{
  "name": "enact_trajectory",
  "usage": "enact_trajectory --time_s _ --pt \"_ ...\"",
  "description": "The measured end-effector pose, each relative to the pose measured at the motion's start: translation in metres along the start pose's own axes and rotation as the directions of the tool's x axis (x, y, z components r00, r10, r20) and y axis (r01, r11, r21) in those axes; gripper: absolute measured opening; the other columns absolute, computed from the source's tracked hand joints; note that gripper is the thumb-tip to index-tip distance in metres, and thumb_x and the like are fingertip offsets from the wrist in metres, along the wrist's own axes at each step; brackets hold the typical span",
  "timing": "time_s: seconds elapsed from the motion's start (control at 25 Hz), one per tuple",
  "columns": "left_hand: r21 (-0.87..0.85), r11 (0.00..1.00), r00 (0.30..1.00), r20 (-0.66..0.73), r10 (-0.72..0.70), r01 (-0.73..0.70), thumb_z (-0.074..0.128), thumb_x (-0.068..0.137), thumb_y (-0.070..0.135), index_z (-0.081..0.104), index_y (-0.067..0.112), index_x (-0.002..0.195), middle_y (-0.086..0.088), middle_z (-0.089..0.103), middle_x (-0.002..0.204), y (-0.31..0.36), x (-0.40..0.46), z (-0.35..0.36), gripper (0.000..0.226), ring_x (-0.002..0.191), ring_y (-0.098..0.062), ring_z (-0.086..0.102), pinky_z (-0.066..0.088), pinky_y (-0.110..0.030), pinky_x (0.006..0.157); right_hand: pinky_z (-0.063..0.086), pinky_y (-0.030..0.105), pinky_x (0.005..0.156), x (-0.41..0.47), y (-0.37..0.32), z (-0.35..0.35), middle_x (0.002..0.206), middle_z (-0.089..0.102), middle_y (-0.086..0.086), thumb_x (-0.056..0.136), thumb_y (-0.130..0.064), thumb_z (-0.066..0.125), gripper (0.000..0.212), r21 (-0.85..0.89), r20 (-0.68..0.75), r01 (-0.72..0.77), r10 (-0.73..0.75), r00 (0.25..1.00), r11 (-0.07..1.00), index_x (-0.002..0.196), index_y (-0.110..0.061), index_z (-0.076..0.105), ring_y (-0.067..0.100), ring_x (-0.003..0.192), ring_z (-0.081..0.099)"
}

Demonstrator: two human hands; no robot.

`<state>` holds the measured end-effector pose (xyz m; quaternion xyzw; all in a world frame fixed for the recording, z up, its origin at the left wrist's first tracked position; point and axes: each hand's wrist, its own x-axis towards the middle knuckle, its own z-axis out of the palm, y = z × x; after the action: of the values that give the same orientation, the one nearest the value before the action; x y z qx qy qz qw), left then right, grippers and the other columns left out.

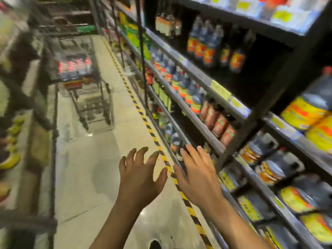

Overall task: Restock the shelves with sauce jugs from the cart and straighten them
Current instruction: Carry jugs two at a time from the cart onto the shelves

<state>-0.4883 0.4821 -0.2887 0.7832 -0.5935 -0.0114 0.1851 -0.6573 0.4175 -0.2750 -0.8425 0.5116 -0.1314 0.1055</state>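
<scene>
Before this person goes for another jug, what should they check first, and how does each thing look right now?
1. Left hand free: ok, fingers spread, holding nothing.
2. Right hand free: ok, open and empty.
3. Cart within reach: not ok, it stands farther up the aisle.
4. Stock left in the cart: ok, red-topped containers show in it, though blurred.
5. Path along the floor to the cart: ok, nothing lies in the way.
6. Jugs on the shelf standing straight: cannot tell, the picture is tilted and blurred.
</scene>
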Motion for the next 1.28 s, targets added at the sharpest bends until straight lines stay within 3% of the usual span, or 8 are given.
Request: enact_trajectory --time_s 0.16,0.36,0.56,0.76,1.0,1.12,1.28 --pt "0.047 0.981 0.982 -0.03 -0.188 0.19 0.04 0.085 0.065 0.062 0.029 0.134 -0.006 0.058 0.142 -0.068 0.012 -0.01 0.065 0.134 -0.04 0.047 0.036 -0.063 0.108 0.025 0.052 0.123 0.047 -0.053 0.026 0.16 0.039 0.001 0.1 -0.059 0.026 0.066 -0.016 0.113 0.119 -0.117 0.987 0.993 0.151 -0.022 0.045 0.035 0.151 0.027" --pt "0.104 0.933 0.939 -0.013 -0.344 0.343 0.042 0.085 0.065 0.064 0.028 0.131 -0.008 0.061 0.138 -0.118 0.024 -0.01 0.063 0.131 -0.041 0.051 0.041 -0.064 0.104 -0.005 0.039 0.125 0.1 -0.094 0.057 0.17 0.012 -0.006 0.103 -0.058 0.025 0.064 0.022 0.265 0.232 -0.23 0.937 0.972 0.16 -0.028 0.024 0.026 0.158 -0.001" --pt "0.161 0.888 0.902 -0.03 -0.432 0.43 0.047 0.084 0.061 0.065 0.027 0.129 -0.009 0.061 0.136 -0.17 0.075 0.001 0.06 0.129 -0.041 0.052 0.042 -0.062 0.101 -0.001 0.041 0.126 0.184 -0.127 0.103 0.17 0.009 -0.006 0.096 -0.063 0.013 0.073 0.081 0.365 0.286 -0.295 0.883 0.955 0.16 -0.03 0.02 0.024 0.158 -0.003" --pt "0.22 0.857 0.882 -0.027 -0.471 0.465 0.046 0.084 0.063 0.062 0.029 0.133 -0.007 0.059 0.139 -0.224 0.182 -0.002 0.062 0.131 -0.039 0.05 0.039 -0.062 0.104 0.006 0.042 0.126 0.298 -0.154 0.137 0.17 0.013 -0.006 0.085 -0.067 -0.001 0.087 0.126 0.354 0.309 -0.334 0.874 0.943 0.16 -0.03 0.021 0.025 0.157 0.004" --pt "0.252 0.861 0.895 -0.05 -0.443 0.441 0.046 0.084 0.064 0.061 0.028 0.133 -0.008 0.059 0.138 -0.273 0.319 -0.007 0.063 0.129 -0.039 0.051 0.039 -0.063 0.103 0.015 0.047 0.124 0.43 -0.187 0.152 0.168 0.023 -0.002 0.094 -0.064 0.014 0.076 0.145 0.353 0.326 -0.357 0.865 0.934 0.158 -0.026 0.029 0.03 0.156 0.014" --pt "0.247 0.844 0.874 -0.037 -0.484 0.477 0.042 0.085 0.066 0.057 0.03 0.136 -0.006 0.056 0.142 -0.3 0.352 -0.01 0.064 0.133 -0.036 0.048 0.039 -0.062 0.105 0.011 0.045 0.126 0.479 -0.208 0.16 0.169 0.017 -0.003 0.103 -0.058 0.028 0.065 0.149 0.389 0.331 -0.363 0.847 0.932 0.16 -0.026 0.023 0.028 0.157 0.008" --pt "0.239 0.814 0.839 -0.005 -0.544 0.529 0.038 0.085 0.068 0.057 0.032 0.137 -0.004 0.055 0.144 -0.349 0.383 -0.009 0.065 0.135 -0.033 0.047 0.04 -0.057 0.105 0.009 0.043 0.126 0.535 -0.243 0.185 0.17 0.014 -0.005 0.103 -0.058 0.029 0.065 0.156 0.424 0.348 -0.381 0.822 0.924 0.16 -0.028 0.021 0.026 0.157 0.006"
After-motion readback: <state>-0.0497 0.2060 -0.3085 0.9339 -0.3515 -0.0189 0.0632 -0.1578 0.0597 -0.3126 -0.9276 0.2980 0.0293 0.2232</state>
